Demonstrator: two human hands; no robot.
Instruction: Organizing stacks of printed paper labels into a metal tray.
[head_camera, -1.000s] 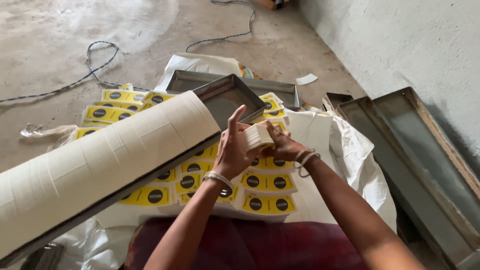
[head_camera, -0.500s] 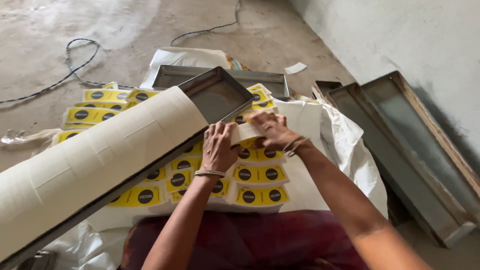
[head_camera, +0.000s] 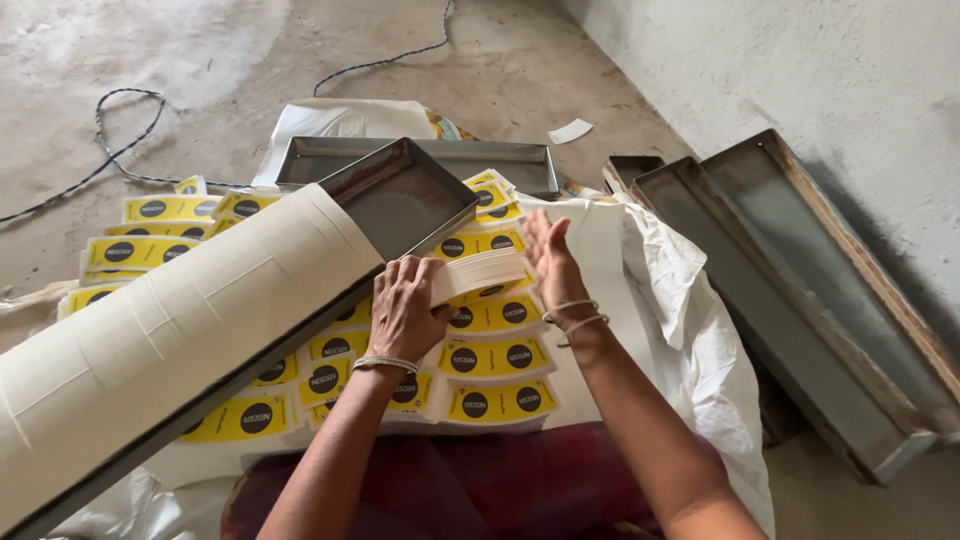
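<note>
Nearest the camera lay a dark red cloth (head_camera: 470, 490) over the person's lap, both forearms reaching out across it. The left hand (head_camera: 405, 315) was closed around the near end of a small white stack of labels (head_camera: 478, 273), fingers curled over its top and thumb apparently beneath — the grip's underside was hidden. The right hand (head_camera: 548, 262) stood open and flat, fingers straight, its palm just beside the stack's far end and holding nothing. Squaring such a stack would go best with the left hand kept firm while the flat palm tapped the edges flush.

Beneath the hands, yellow labels (head_camera: 495, 358) with dark round marks lay in rows on a white sack (head_camera: 660, 300). To the left, a long metal tray (head_camera: 400, 195) carried a white sheet (head_camera: 180, 320) — tilted across the labels. Beyond sat another tray (head_camera: 520, 165), with more leaning by the wall (head_camera: 800, 90), and a cable (head_camera: 120, 130) on the concrete floor (head_camera: 250, 50).
</note>
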